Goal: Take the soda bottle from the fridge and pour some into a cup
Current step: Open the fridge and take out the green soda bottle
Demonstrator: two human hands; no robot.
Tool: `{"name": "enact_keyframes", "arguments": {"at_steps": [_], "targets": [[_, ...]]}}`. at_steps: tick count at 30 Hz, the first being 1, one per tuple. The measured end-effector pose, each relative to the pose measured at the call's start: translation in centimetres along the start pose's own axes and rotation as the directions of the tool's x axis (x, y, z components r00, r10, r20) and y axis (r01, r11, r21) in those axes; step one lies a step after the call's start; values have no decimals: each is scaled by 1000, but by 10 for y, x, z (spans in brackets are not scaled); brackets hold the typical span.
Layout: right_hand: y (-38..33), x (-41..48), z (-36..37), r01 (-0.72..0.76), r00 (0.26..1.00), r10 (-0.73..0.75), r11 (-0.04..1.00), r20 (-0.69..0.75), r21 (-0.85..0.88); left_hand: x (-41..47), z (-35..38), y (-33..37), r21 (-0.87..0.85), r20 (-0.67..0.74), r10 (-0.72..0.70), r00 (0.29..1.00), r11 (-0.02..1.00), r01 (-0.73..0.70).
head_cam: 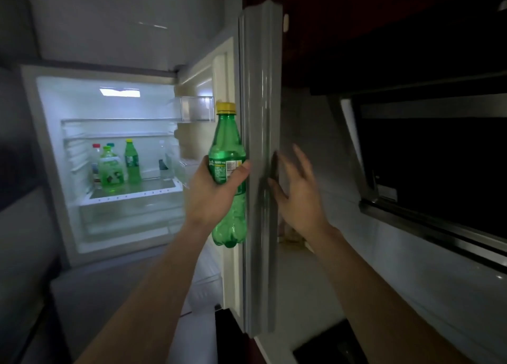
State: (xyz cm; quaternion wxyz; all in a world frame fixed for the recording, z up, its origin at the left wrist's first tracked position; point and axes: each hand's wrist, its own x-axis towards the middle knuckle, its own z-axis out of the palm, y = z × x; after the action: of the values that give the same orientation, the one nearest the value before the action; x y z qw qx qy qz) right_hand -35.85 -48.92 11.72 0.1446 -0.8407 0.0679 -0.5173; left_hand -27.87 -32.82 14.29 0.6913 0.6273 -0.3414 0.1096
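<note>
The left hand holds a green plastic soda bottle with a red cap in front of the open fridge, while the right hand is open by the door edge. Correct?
Not quite: the cap is yellow, not red, as the head view shows. The left hand does hold the green plastic soda bottle before the open fridge, right hand open by the door edge.

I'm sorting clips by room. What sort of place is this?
Most likely a home kitchen: an open, lit fridge with drink bottles on its shelf, a pale countertop, and a dark glass-fronted appliance above it.
</note>
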Motion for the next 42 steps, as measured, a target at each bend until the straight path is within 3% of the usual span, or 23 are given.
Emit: {"name": "enact_keyframes", "arguments": {"at_steps": [2,5,8,13,16,22,25,30,35,39,42], "targets": [[7,0,11,-121,985,94,976,146,183,-6,1,1,-3,-27,20,999,1000,-20],[5,-6,29,-118,988,84,949,127,293,-14,-6,8,28,-57,63,996,998,-61],[-11,-10,38,-46,997,23,940,72,339,-18,-24,19,77,-82,117,990,991,-111],[-58,-10,79,103,976,-180,876,121,471,-19,-73,35,137,-82,163,983,979,-151],[-93,-3,118,187,952,-281,847,121,497,-19,-120,36,197,-174,164,971,972,-129],[-166,17,194,310,910,-395,849,125,427,-24,-224,19,293,-285,126,950,955,-39],[-195,33,229,418,876,-478,816,59,399,-16,-268,-1,308,-323,106,940,951,-2],[-232,57,281,593,798,-603,785,1,178,5,-309,-30,313,-364,86,927,949,35],[-247,80,323,680,728,-685,723,-2,120,36,-336,-58,368,-385,69,920,926,85],[-256,109,353,794,607,-792,608,54,2,65,-350,-80,369,-428,87,900,926,86],[-268,132,386,866,500,-866,500,-23,-3,86,-360,-97,393,-483,131,866,916,80]]}}
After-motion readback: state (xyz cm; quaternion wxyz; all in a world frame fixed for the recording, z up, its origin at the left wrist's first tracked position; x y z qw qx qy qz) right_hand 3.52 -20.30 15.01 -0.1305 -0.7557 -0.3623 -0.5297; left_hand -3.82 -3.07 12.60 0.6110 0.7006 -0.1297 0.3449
